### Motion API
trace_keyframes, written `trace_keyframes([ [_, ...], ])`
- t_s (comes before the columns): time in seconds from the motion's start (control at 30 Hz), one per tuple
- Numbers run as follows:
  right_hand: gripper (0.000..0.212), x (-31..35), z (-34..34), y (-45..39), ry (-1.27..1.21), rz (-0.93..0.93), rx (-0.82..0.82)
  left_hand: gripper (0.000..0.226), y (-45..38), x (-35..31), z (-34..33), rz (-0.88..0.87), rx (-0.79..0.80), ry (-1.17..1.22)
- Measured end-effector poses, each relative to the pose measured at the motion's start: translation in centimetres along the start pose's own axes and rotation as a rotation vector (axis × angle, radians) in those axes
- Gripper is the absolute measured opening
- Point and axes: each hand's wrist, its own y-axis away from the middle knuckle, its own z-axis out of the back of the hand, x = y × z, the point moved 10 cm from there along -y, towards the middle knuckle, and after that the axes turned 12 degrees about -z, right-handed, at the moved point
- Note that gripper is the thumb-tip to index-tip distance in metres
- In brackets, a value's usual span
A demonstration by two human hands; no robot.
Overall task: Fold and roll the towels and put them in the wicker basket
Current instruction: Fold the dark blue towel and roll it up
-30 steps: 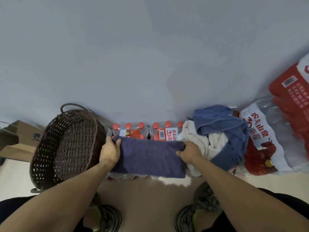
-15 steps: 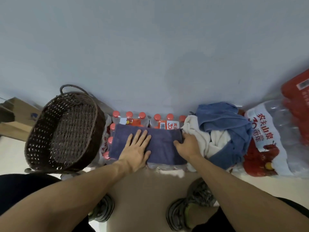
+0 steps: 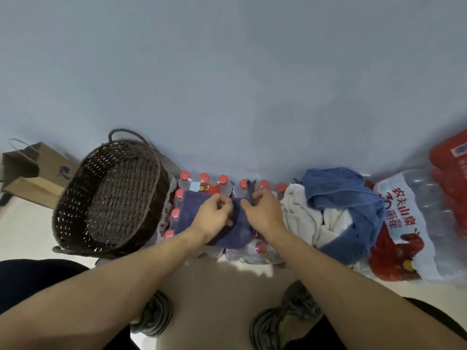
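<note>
The wicker basket sits left of the bottle pack. On the pack's top lies the dark blue towel; the left hand curls round its fold, and the right hand pinches its raised right edge (bunched upward). Further right lie piled towels.

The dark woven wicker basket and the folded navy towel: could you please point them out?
dark woven wicker basket (image 3: 75,198), head view, left wall.
folded navy towel (image 3: 189,210), head view, flat left part.
</note>
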Motion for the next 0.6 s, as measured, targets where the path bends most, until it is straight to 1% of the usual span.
trace_keyframes([
  [0.03,0.013,1.0,-1.1,0.6,0.014,0.041,0.039,0.024,0.3,0.6,-0.7,0.146,0.042,0.188],
  [0.07,0.012,2.1,-2.0,1.1,0.022,0.085,0.084,0.028,0.5,0.7,-1.1,0.239,0.093,0.303],
  [0.1,0.016,3.1,-2.9,1.7,0.023,0.120,0.132,0.031,0.6,0.6,-1.2,0.282,0.135,0.368],
  [0.17,0.023,4.6,-4.8,2.5,0.004,0.144,0.256,0.031,0.5,0.6,-0.6,0.299,0.154,0.457],
  [0.2,0.020,4.9,-6.0,2.9,-0.015,0.126,0.345,0.031,0.4,0.9,0.0,0.287,0.132,0.482],
  [0.27,0.016,5.0,-8.3,3.6,-0.070,0.068,0.542,0.028,0.0,1.9,1.8,0.225,0.073,0.409],
  [0.3,0.014,5.0,-9.1,3.7,-0.107,0.043,0.609,0.023,0.1,2.6,2.8,0.205,0.045,0.368],
  [0.33,0.015,4.8,-9.5,3.5,-0.134,0.023,0.639,0.018,0.2,3.3,3.4,0.207,0.033,0.360],
  [0.37,0.018,4.6,-9.7,3.2,-0.147,0.003,0.637,0.013,0.3,4.1,3.8,0.222,0.033,0.369],
  [0.4,0.021,4.4,-9.5,2.7,-0.112,0.010,0.592,0.009,0.4,4.8,4.2,0.238,0.031,0.338],
  [0.43,0.023,4.4,-9.1,2.0,-0.028,0.068,0.501,0.007,0.2,5.6,4.9,0.240,0.011,0.244],
  [0.5,0.023,5.2,-8.1,1.5,0.198,0.271,0.296,0.011,-0.5,6.5,7.0,0.199,-0.022,-0.091],
  [0.53,0.023,5.6,-8.0,1.6,0.308,0.378,0.234,0.015,-0.8,6.7,7.8,0.187,-0.032,-0.231],
  [0.6,0.024,5.8,-8.9,2.3,0.473,0.547,0.215,0.026,-1.1,7.1,8.8,0.196,-0.021,-0.353],
])
